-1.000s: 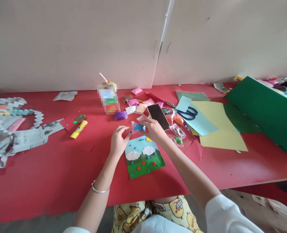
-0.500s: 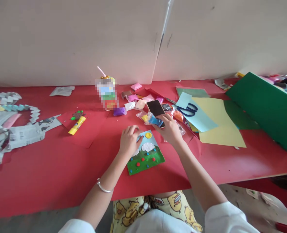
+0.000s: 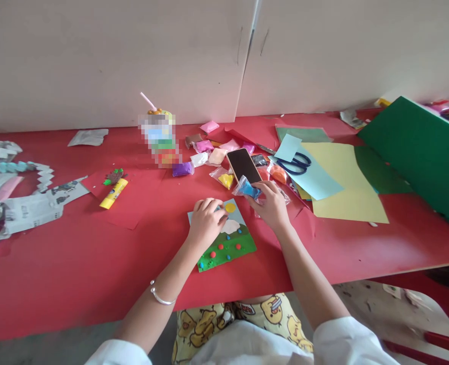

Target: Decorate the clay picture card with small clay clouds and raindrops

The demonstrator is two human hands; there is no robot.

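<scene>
A small clay picture (image 3: 228,246) with green ground, blue sky, a white cloud, a yellow sun and red dots lies on the red table (image 3: 76,263) in front of me. My left hand (image 3: 206,223) rests on its upper left part, fingers curled down onto the sky. My right hand (image 3: 272,205) hovers just right of the picture and holds a clear packet of blue clay (image 3: 247,188) between fingers and thumb. A black phone (image 3: 243,165) lies just behind that packet.
Several clay packets (image 3: 209,152) lie behind the phone, one yellow (image 3: 226,179). Blue scissors (image 3: 295,163) sit on coloured paper sheets (image 3: 342,187) at right, beside a green board (image 3: 418,152). A yellow glue stick (image 3: 113,193) and folded newspaper (image 3: 19,203) lie at left.
My left hand slid from the picture's top left edge onto the sky area. My right hand carried the blue clay packet to the right, beside the phone.
</scene>
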